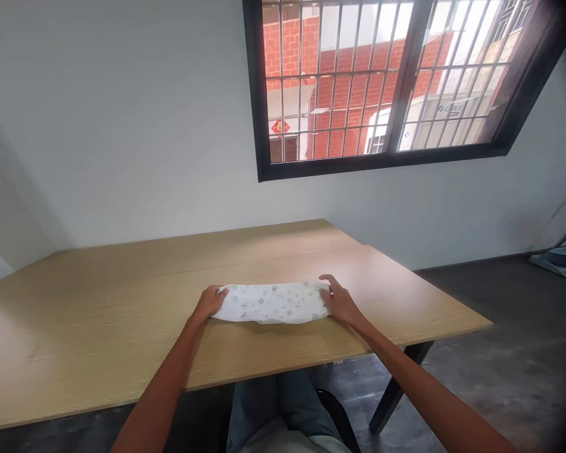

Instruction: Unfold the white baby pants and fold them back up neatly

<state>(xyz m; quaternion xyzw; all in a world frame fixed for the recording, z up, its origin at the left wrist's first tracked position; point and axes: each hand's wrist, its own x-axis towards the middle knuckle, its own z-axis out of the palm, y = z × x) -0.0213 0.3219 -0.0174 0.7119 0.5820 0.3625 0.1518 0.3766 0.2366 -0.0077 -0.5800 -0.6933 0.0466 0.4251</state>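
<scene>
A white cloth [273, 303] with a small printed pattern lies folded into a long strip on the wooden table, near its front edge. My left hand [210, 301] grips the strip's left end, with the thumb on top. At the other end my right hand [338, 301] holds the cloth, its index finger stretched out past the upper corner. The cloth's lower edge is slightly wavy, and the fingers under both ends are hidden.
The light wood table [99, 333] reaches far to the left, and its right corner juts over the dark floor [476, 371]. A black table leg [399, 385] stands below on the right. Behind is a pale wall with a barred window [339, 82].
</scene>
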